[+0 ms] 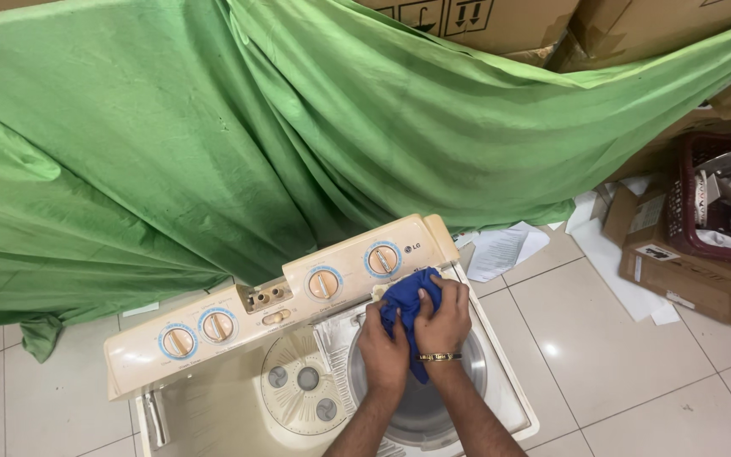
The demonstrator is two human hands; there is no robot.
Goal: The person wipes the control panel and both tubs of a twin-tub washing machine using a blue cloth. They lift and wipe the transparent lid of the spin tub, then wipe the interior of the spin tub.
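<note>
Both my hands grip a bunched blue cloth (pixel 409 299) over the right-hand tub of a cream twin-tub washing machine (pixel 213 398). My left hand (pixel 384 351) holds the cloth's lower left side. My right hand (pixel 444 317), with a gold bangle on the wrist, clasps its right side and top. The cloth hangs just above the round steel spinner drum (pixel 416 406), close to the control panel (pixel 281 305) with its several orange-and-blue dials. The left tub shows a cream pulsator disc (pixel 302 385).
A large green sheet (pixel 255 127) drapes over stacked cardboard boxes (pixel 501 21) behind the machine. On the right stand a dark red basket (pixel 704 199) of odds and ends, a flat brown carton (pixel 678 271) and loose white papers (pixel 505 250) on the tiled floor (pixel 636 372).
</note>
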